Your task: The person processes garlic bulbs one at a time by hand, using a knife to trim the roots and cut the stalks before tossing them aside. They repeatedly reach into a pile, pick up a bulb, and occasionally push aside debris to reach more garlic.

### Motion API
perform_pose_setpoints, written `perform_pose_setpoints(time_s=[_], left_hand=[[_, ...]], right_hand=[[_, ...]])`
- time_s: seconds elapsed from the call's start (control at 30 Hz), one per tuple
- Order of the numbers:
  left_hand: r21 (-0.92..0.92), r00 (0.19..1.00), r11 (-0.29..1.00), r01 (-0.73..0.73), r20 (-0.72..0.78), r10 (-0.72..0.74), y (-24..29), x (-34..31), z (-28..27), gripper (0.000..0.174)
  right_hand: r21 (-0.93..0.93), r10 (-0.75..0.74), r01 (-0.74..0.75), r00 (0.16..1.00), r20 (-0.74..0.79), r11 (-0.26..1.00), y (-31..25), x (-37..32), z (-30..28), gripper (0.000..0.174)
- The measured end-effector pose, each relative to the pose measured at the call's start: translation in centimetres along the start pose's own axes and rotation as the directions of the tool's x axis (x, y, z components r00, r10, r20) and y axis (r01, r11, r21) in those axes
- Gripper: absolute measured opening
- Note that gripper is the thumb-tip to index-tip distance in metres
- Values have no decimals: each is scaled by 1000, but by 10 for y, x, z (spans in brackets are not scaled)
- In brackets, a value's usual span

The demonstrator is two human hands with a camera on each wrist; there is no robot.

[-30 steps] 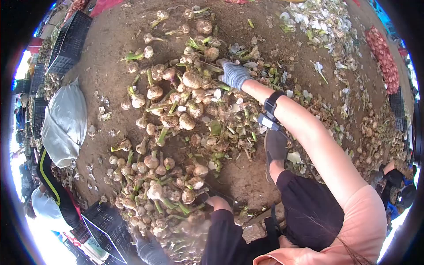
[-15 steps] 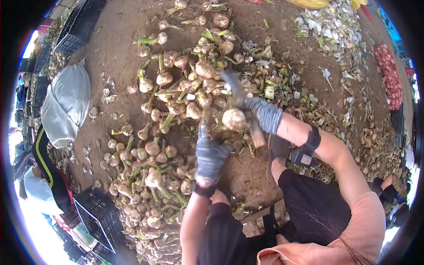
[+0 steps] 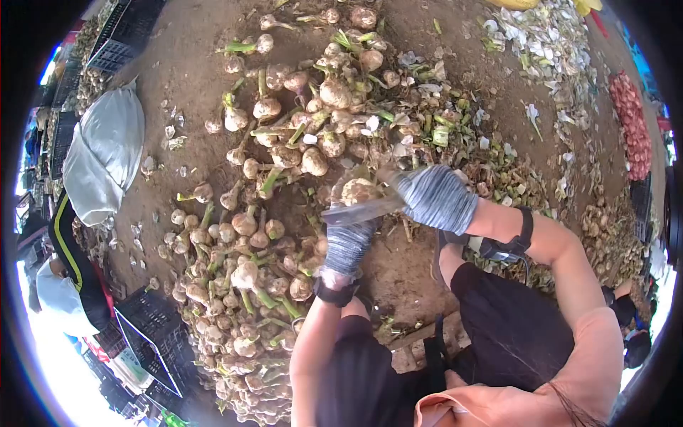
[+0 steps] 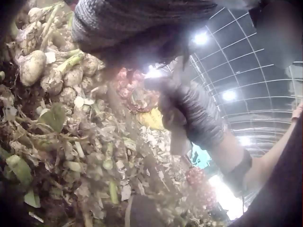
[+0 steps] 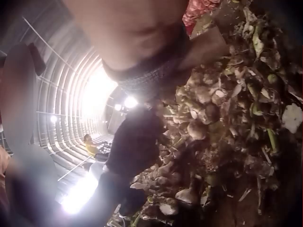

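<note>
A soil-specked garlic bulb sits at the fingers of my gloved left hand, which grips it above the floor. My right hand, in a grey striped glove, holds a knife. The flat blade points left and crosses in front of the bulb, overlapping the left fingers in the head view. In the left wrist view the left glove fills the top, with the right glove beyond it. The right wrist view is dark around the hands.
Garlic bulbs with green stems spread over the dirt floor ahead, and a denser heap lies to the left. Trimmings and husks lie right. Black crates, a white sack and a red net bag stand around.
My right hand has drawn back from the far bulbs toward my knees. The left hand has come up to meet it and holds a bulb, and the knife blade has swung across to the left.
</note>
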State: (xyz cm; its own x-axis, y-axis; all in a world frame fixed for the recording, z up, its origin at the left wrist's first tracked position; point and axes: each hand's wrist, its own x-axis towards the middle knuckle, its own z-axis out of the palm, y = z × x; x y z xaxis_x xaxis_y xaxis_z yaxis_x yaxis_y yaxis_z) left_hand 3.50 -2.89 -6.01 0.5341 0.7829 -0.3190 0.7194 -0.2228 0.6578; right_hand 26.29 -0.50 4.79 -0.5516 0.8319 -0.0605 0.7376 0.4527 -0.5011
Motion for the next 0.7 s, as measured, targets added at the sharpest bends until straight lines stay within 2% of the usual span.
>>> perform_pose_setpoints(time_s=[0.1, 0.13, 0.17, 0.2, 0.23, 0.27, 0.3, 0.33, 0.37, 0.4, 0.5, 0.53, 0.6, 0.63, 0.67, 0.7], left_hand=[[-96, 986, 992, 80, 156, -64, 15, -2, -11, 36], [-264, 987, 959, 108, 144, -72, 28, -3, -18, 35], [-424, 988, 897, 128, 132, -79, 41, -4, -25, 35], [-681, 993, 724, 114, 60, -99, 61, -6, -31, 34], [-872, 990, 485, 66, -3, -139, 77, -6, -34, 35], [-918, 979, 380, 115, 41, -198, 84, -2, -37, 41], [-951, 963, 266, 154, 85, -256, 91, 1, -40, 49], [-933, 961, 315, 174, 92, -260, 97, 3, -48, 52], [-912, 959, 361, 193, 97, -266, 99, 3, -52, 56], [-872, 965, 460, 165, 46, -258, 93, 4, -48, 55], [-934, 939, 353, 58, -70, -338, 90, 1, -41, 43], [-922, 940, 362, 136, 5, -340, 87, 2, -41, 43], [-944, 972, 319, 82, 5, -235, 58, -1, -13, 41], [-954, 984, 294, 56, 2, -181, 38, -2, 8, 40], [-926, 991, 376, 36, -14, -130, 29, -3, 18, 41], [-891, 996, 453, 9, -30, -80, 22, -4, 25, 41]], right_hand=[[-294, -64, 70, 998, 29, 953, -4, 7, 0, 43], [-253, -67, 67, 998, 7, 965, -4, 8, -4, 37], [-273, 24, -12, 999, 43, 962, 1, 8, -3, 36], [-295, 117, -90, 990, 76, 951, 11, 7, -2, 35], [-321, 210, -166, 972, 105, 933, 22, 7, 0, 34], [-348, 302, -242, 944, 131, 906, 32, 6, 1, 34], [-132, 330, -317, 940, 86, 939, 39, 3, 5, 32], [94, 363, -368, 930, 57, 925, 44, -2, 9, 31], [76, 421, -426, 904, 72, 902, 36, 2, -4, 30], [57, 476, -482, 875, 86, 874, 29, 5, -17, 28], [4, 342, -342, 940, -6, 940, 34, -5, -7, 17], [206, 337, -337, 941, 35, 919, 33, -11, 4, 18], [581, 325, -330, 938, 117, 744, 30, -25, 25, 24], [283, 187, -208, 977, 99, 936, 10, -16, 5, 26], [-48, 45, -41, 996, 80, 998, -10, -7, -16, 29], [-116, 13, -6, 998, 58, 993, -11, -7, -13, 28]])
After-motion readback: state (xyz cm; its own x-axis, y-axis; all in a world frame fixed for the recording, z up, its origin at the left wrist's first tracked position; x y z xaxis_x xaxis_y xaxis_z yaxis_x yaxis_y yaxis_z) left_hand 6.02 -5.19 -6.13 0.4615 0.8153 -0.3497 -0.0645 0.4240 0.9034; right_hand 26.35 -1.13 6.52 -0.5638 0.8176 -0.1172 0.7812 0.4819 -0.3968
